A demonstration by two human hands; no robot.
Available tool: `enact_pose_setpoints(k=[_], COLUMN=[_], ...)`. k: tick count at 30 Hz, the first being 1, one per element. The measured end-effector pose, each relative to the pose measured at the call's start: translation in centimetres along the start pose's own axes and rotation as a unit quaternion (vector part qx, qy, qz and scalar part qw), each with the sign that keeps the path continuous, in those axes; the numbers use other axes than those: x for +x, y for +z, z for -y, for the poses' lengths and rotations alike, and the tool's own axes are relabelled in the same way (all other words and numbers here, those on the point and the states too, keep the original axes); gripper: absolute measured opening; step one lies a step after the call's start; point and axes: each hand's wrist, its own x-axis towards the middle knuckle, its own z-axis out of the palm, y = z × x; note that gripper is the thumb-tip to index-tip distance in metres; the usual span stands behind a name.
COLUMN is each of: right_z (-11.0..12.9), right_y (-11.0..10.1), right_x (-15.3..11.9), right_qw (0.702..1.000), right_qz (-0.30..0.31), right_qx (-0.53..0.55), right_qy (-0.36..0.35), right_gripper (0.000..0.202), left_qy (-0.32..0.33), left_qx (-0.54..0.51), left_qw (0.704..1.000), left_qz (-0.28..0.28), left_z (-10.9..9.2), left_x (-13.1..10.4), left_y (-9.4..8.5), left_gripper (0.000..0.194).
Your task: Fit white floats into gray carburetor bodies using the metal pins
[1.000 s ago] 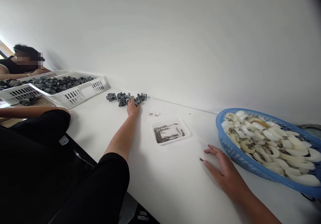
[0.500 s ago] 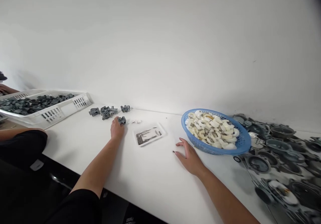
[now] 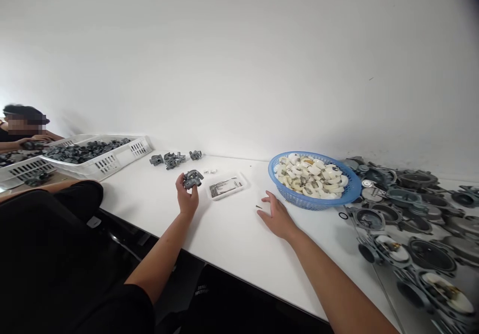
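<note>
My left hand (image 3: 187,197) is closed around a grey metal carburetor body (image 3: 192,178), raised just over the white table by the shallow tray. That white tray (image 3: 224,192) holds thin metal pins. My right hand (image 3: 279,216) rests low over the table with thumb and fingers apart, nothing between them. A small dark pin or screw (image 3: 258,206) lies just off its fingertips. Behind the right hand stands a blue basket (image 3: 312,203) heaped with white curved plastic pieces (image 3: 309,176). More grey castings (image 3: 174,160) sit in a loose group against the wall.
A white slotted crate (image 3: 112,163) full of grey castings stands at the left. Beyond it a person (image 3: 28,124) handles parts. Another person's dark sleeve (image 3: 86,196) reaches in at the left. Round metal housings (image 3: 404,214) crowd the right side, near a black ring (image 3: 343,215).
My left hand has lifted the carburetor body off the table and brought it nearer. The right hand stays open near the small pin. The view has turned slightly left.
</note>
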Motion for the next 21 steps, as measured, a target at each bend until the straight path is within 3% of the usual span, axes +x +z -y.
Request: enact_pose_setpoints(k=[3,6,9,12,17,21], right_z=[0.4,1.4,2.5,2.7,1.4,0.7], right_y=[0.1,0.1,0.3,0.6,0.5,0.3], right_x=[-0.1,-0.4,-0.7,-0.5,-0.1,0.1], right_qw=[0.998,0.986,0.962,0.946,0.959,0.981], right_qz=[0.004,0.005,-0.001,-0.017,-0.040,-0.064], right_qx=[0.052,0.159,0.271,0.320,0.282,0.184], right_qy=[-0.030,-0.042,-0.046,-0.038,-0.007,-0.006], right_gripper=[0.051,0.042,0.044,0.059,0.089,0.072], left_qy=[0.088,0.161,0.248,0.358,0.513,0.549], left_qx=[-0.055,-0.078,-0.084,-0.068,-0.035,-0.026], left_qw=[0.995,0.982,0.958,0.916,0.829,0.804], left_qz=[0.005,0.054,0.119,0.166,0.222,0.224], left_z=[-2.6,-5.4,-7.8,-9.2,-10.0,-9.9], left_x=[-2.1,-3.7,-4.4,-4.4,-4.7,-5.2], left_y=[0.3,1.2,2.5,4.3,6.9,7.5], left_gripper=[0.059,0.050,0.046,0.047,0.051,0.050])
